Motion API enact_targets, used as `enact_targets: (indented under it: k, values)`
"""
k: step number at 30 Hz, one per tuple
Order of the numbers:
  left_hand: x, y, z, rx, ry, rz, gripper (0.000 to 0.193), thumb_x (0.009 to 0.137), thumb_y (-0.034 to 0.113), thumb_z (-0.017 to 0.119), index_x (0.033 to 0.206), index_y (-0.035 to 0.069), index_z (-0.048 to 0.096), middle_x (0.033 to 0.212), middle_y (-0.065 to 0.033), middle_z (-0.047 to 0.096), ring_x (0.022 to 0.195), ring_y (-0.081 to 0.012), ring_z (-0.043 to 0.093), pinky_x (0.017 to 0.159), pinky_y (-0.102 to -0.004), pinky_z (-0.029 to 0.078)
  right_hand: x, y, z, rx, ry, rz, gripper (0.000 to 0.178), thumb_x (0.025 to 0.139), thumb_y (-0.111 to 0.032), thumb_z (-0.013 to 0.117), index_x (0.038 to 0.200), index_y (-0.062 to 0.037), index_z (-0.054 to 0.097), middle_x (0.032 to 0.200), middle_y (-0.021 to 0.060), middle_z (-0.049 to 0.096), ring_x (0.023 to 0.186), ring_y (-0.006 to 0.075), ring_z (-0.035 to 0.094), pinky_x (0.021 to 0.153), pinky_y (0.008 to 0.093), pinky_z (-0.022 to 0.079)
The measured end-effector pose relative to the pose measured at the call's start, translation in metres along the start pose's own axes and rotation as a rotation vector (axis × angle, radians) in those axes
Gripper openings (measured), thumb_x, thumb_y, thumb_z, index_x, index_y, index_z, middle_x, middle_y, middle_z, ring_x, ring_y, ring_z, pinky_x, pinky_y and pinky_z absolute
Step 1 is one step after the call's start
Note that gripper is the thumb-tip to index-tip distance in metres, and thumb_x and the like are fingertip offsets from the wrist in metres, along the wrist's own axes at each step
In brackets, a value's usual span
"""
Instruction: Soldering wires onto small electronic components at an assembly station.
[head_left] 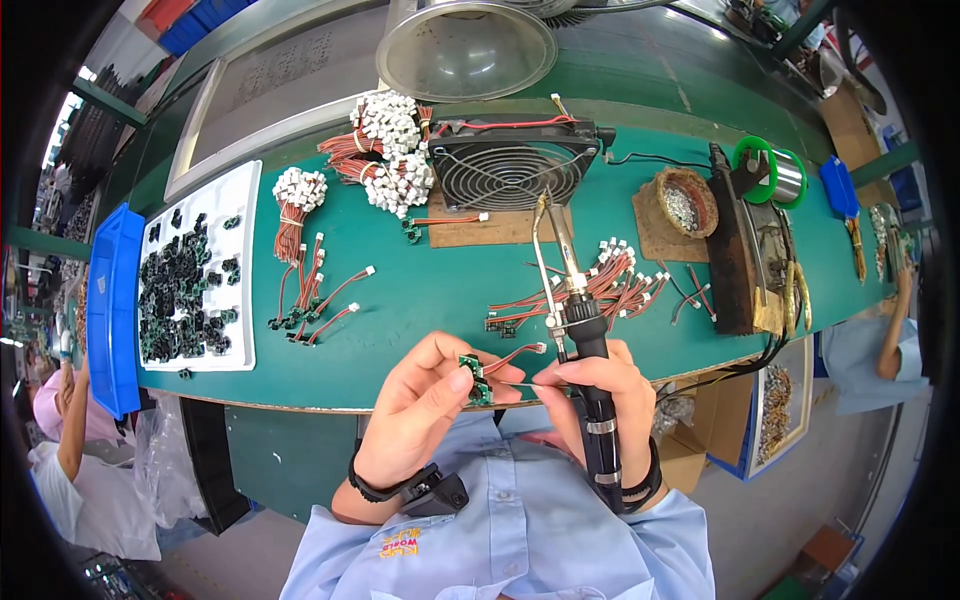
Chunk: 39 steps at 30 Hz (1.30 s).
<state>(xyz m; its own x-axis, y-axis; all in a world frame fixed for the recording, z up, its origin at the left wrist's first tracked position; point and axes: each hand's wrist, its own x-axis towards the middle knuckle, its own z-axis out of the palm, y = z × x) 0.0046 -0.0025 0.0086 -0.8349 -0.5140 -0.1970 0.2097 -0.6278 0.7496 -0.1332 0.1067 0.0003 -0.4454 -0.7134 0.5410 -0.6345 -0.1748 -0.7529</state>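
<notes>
**Both hands full at a very crowded solder bench**

So the fan [475, 180] sits at the back of the green bench [400, 275], right behind the tip of the soldering iron [587, 325]. The iron also blocks part of the view of a loose pile of red-and-dark leads [630, 285]. Fat bundles of white-plugged wires [390, 120] crowd the fan's left side, and a green-flanged spool [788, 178] is off to the right.

Containers: a white tray [244, 215] on the left is loaded with small dark boards [185, 280], with a blue bin [115, 320] just beside it. The round brown bowl [652, 205] on the right holds silvery bits [685, 208].

As for the hands, the left hand [418, 390] has a small green circuit board [470, 367] pinched between thumb and fingers, over the bench's front edge. The right hand [615, 390] is wrapped around the iron's black handle, tip up, thumb and forefinger close together at a thin strand [518, 384].
</notes>
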Motion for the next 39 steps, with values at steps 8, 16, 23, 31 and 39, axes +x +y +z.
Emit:
enact_targets:
  k: [8, 16, 23, 31, 39]
  values:
    - [-0.004, 0.001, -0.006, 0.061, -0.075, 0.020, 0.020, 0.091, 0.013, 0.047, 0.104, -0.002, 0.045, 0.109, -0.0190, 0.055, 0.107, -0.0277, 0.054, 0.092, -0.0416, 0.043, 0.001, 0.001, -0.001, -0.157, -0.009, -0.174, 0.042, 0.061, 0.001, 0.072, 0.098, -0.0099, 0.056, 0.076, -0.0009, 0.063, 0.058, 0.0133, 0.054, 0.065, 0.0280, 0.034]
    - [0.000, -0.007, -0.008, -0.034, -0.065, 0.020, 0.018, 0.090, 0.017, 0.050, 0.097, 0.001, 0.045, 0.095, -0.0129, 0.053, 0.088, -0.0215, 0.054, 0.076, -0.0343, 0.045, 0.002, -0.012, -0.008, 0.031, -0.043, 0.034, 0.039, 0.065, 0.001, 0.072, 0.095, -0.0113, 0.050, 0.076, -0.0006, 0.065, 0.063, 0.0122, 0.056, 0.077, 0.0328, 0.031]
    - [0.007, -0.021, -0.018, -0.356, -0.230, -0.138, 0.027, 0.091, 0.022, 0.051, 0.104, -0.001, 0.046, 0.090, -0.0083, 0.052, 0.082, -0.0160, 0.050, 0.077, -0.0298, 0.040, 0.008, -0.020, -0.003, 0.182, -0.132, 0.172, 0.040, 0.068, -0.002, 0.072, 0.097, -0.0116, 0.046, 0.074, -0.0016, 0.065, 0.067, 0.0106, 0.057, 0.084, 0.0350, 0.029]
    - [0.005, -0.019, -0.017, -0.413, -0.206, -0.238, 0.031, 0.091, 0.024, 0.052, 0.109, -0.001, 0.046, 0.091, -0.0075, 0.051, 0.086, -0.0149, 0.049, 0.078, -0.0284, 0.040, 0.013, -0.023, -0.002, 0.109, -0.146, 0.121, 0.040, 0.066, -0.004, 0.074, 0.097, -0.0125, 0.049, 0.071, -0.0041, 0.064, 0.068, 0.0124, 0.059, 0.087, 0.0367, 0.027]
    - [0.004, -0.019, -0.018, -0.420, -0.236, -0.229, 0.031, 0.091, 0.022, 0.051, 0.110, -0.002, 0.047, 0.095, -0.0070, 0.050, 0.088, -0.0138, 0.049, 0.078, -0.0270, 0.041, 0.012, -0.024, -0.001, 0.097, -0.126, 0.122, 0.038, 0.065, -0.005, 0.075, 0.095, -0.0140, 0.052, 0.071, -0.0055, 0.064, 0.070, 0.0128, 0.060, 0.088, 0.0376, 0.027]
